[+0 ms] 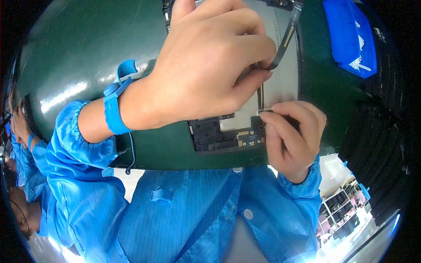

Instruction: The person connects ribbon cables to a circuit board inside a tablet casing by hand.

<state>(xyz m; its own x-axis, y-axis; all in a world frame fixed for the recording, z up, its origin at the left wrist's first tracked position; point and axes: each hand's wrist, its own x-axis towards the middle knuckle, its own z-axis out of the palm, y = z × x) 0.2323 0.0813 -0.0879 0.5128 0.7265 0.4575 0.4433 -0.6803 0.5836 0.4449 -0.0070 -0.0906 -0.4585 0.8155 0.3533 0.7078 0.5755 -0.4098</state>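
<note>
My left hand [210, 65] reaches across from the left and is closed around dark metal tweezers [287, 37]. Their back end sticks up past the fingers, and the narrow tips point down toward the near part of an opened flat electronic device. This device has a black frame [206, 136], a pale grey plate [280, 87] and a small circuit board [251, 138] at its near edge. Beside the tweezer tips, my right hand [296, 133] has thumb and forefinger drawn together low over the device. Whatever lies between those fingertips is too small to tell. My left hand covers much of the device.
The device lies on a dark green table [87, 44]. A blue bin [351, 39] with small white pieces stands at the far right. Around my left wrist is a blue strap [116, 107] with a cord. Another person's hand [19, 122] shows at the left rim.
</note>
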